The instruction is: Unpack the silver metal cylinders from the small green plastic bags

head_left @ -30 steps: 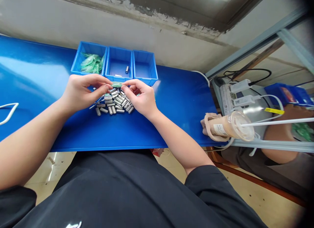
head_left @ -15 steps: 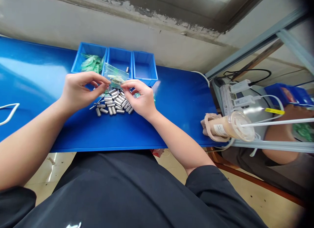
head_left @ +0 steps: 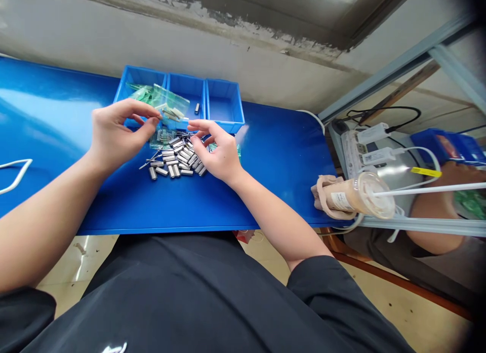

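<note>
My left hand pinches a small clear greenish plastic bag with pale pieces inside and holds it up over the blue bins. Beside it, my right hand has its fingers spread and holds nothing, just right of the bag. Below both hands lies a pile of several small silver metal pieces on the blue table. Another little clear bag rests at the pile's far edge.
Three blue bins stand at the back: the left bin holds green bags, the middle bin one metal piece, the right bin nothing visible. A lidded drink cup with straw, cables and another person's arm are at right.
The bag was held between both hands low over the pile; my left hand has lifted it up and back toward the bins, and my right hand has let go and opened.
</note>
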Motion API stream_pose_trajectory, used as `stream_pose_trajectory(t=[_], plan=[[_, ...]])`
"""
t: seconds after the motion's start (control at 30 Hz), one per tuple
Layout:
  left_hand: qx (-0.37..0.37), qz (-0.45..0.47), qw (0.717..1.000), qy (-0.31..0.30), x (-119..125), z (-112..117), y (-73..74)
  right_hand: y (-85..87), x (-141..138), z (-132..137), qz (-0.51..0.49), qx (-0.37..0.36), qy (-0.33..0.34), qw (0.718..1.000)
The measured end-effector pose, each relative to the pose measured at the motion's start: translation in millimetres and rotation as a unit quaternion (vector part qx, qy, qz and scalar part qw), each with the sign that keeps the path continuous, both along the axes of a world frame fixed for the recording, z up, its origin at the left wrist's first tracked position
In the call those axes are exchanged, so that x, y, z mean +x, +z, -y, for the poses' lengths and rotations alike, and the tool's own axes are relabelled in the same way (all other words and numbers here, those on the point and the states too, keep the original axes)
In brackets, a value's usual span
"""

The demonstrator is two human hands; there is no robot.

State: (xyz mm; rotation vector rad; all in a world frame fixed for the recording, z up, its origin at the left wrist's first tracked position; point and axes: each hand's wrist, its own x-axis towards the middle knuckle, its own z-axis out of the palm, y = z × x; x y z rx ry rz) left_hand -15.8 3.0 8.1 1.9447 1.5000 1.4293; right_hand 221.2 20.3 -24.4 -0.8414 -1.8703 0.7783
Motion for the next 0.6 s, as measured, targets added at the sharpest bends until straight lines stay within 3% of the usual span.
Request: stream_pose_trajectory(t=[0.3,0.6], plan=[[-0.026,-0.02,0.984,0.176,-10.3,-8.8,4.9,0.8,2.6,-1.5,0.045,0.001,-0.012,0.999],[-0.135,-0.09,0.961,0.225,-5.6,-9.2,6.5,3.6,3.2,-1.0,0.042,-0.002,-0.009,0.999]])
